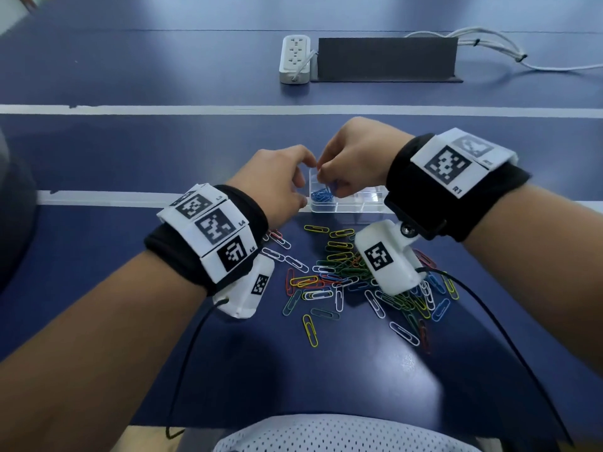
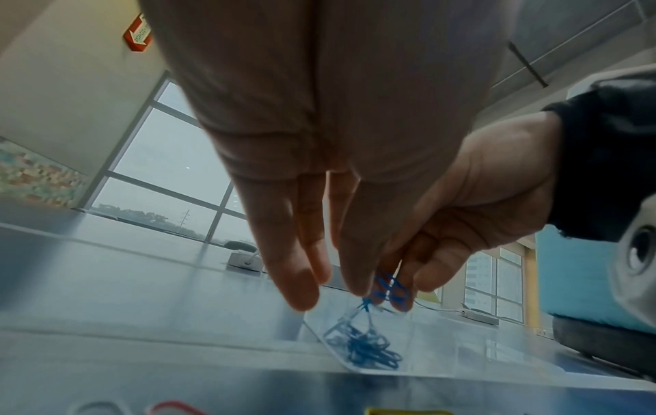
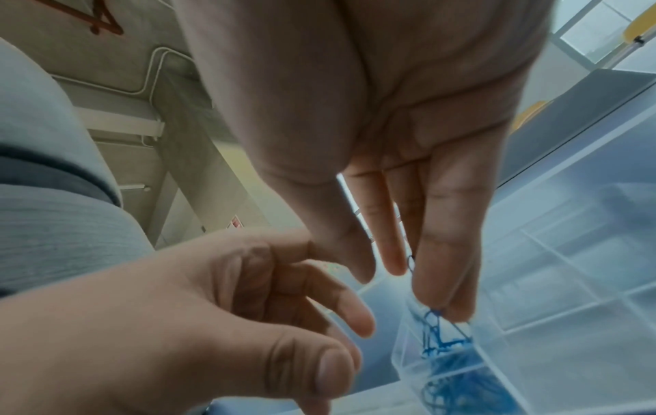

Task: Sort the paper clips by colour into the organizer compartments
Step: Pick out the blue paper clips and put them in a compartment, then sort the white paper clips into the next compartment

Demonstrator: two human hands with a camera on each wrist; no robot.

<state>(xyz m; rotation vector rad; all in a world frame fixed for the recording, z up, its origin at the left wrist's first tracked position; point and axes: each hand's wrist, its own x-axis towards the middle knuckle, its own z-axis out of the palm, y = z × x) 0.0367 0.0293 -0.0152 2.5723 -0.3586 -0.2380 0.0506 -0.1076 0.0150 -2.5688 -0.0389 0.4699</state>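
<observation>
A clear organizer (image 1: 359,207) stands on the blue table just beyond a loose pile of mixed-colour paper clips (image 1: 346,275). Its left compartment holds several blue clips (image 1: 321,194) (image 2: 365,351). My right hand (image 1: 329,182) (image 3: 401,286) hovers over that compartment and pinches a few blue clips (image 2: 388,289), some of them dangling from its fingertips (image 3: 435,314). My left hand (image 1: 305,181) (image 2: 328,286) is beside it, fingers relaxed and holding nothing, its fingertips close to the right hand's. The other compartments (image 3: 568,280) look empty where visible.
A white power strip (image 1: 295,58), a dark grey block (image 1: 386,60) and white cables (image 1: 489,44) lie at the far side. White lines cross the table (image 1: 130,109). Black cables trail from both wrist cameras toward the near table edge (image 1: 326,415).
</observation>
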